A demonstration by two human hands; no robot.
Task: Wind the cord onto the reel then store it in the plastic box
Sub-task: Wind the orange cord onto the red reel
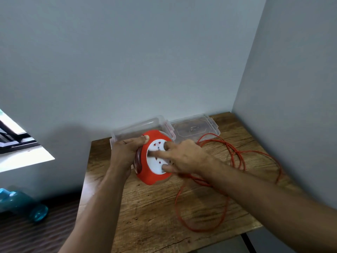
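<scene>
Gripping the reel [155, 157] by its near-left rim with the left hand [125, 154], thumb hooked over the red edge and fingers curled behind. Pressing on the white socket face with the right hand [184, 157], fingers spread and fairly straight, one fingertip seemingly sitting in a winding dimple; not closing round anything.

Holding the reel tilted, just above the table [145, 207] and directly in front of the plastic box [127, 132], partly hiding the box's front wall. Showing a few dark red turns already seated in the groove on the reel's left side.

Still lying loose: most of the cord [237, 157], sprawling in wide orange-red loops to the right of the reel and reaching toward the table's near-right edge. Risking a snag here, since loops crossing one another could tighten into a knot once pulled in. Risking also a loop slipping off the table edge and dragging, or turns piling unevenly and spilling over the rim. Risking a slip of the fingertip off the smooth white face, stalling the winding.

Lying flat just right of the box, behind the reel: the clear lid [195, 128].

Looking like a thin, supple, bright cord; looking like rigid, glossy red and white plastic on the reel.
</scene>
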